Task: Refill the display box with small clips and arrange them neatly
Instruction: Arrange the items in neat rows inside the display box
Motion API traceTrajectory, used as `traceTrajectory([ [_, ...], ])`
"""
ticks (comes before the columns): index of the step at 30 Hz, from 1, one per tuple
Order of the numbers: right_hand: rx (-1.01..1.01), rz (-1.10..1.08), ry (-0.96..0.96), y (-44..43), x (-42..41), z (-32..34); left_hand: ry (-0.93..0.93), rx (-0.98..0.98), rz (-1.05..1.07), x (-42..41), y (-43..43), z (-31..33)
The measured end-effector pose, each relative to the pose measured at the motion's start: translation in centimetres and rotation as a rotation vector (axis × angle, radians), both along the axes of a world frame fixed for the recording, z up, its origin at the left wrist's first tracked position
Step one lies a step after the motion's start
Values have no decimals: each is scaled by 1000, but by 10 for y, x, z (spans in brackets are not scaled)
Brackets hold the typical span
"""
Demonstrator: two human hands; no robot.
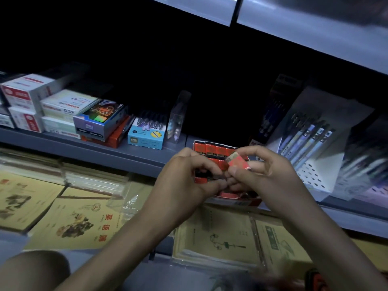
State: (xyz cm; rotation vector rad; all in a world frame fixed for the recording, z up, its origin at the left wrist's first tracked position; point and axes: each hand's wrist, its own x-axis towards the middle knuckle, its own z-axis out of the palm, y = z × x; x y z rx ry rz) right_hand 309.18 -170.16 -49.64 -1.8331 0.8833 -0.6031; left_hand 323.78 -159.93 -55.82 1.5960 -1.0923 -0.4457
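Note:
A red display box (237,201) stands on the grey shelf (117,153), with a row of small red clip packs (212,149) at its back. My right hand (270,175) pinches a small red clip pack (237,162) above the box, thumb and forefinger closed on it. My left hand (184,181) is just left of it, fingertips closed on a small dark clip (216,177) that touches the pack's lower end. Both hands hide most of the box's inside.
Stacked stationery boxes (63,110) and a blue pen box (147,137) fill the shelf's left. A white perforated pen holder (312,152) stands right of the display box. Yellow exercise books (79,219) in plastic wrap lie on the lower shelf beneath my arms.

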Motion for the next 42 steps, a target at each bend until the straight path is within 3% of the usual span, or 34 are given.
traceTrajectory([
  [3, -76, -70, -15, -3, -5, 1, 298, -121, 54, 1, 0, 5],
  [7, -190, -63, 100, -1, -12, 5, 638, -192, 68, 5, 4, 7],
  [12, -160, -1, 91, 7, -5, 10, 707, -226, 33, 3, 5, 9],
  [17, 7, -43, -29, -3, -6, 8, 488, -201, 33, -2, 10, 13],
  [19, -105, -50, 15, -8, -8, 8, 199, -134, 105, -2, 11, 8],
  [22, -300, -55, 122, -15, -6, 7, -386, -23, 194, -2, 14, 1],
  [24, -354, -40, 181, -17, -5, 6, -565, -40, 186, -6, 17, -2],
  [28, -395, -33, 215, -22, -5, 3, -715, -37, 131, -16, 20, -8],
  [37, -391, 26, 246, -33, -4, 2, -637, -32, 32, -19, 16, -9],
  [42, -385, 41, 304, -32, -1, 7, -862, -2, 69, -19, 20, -8],
])
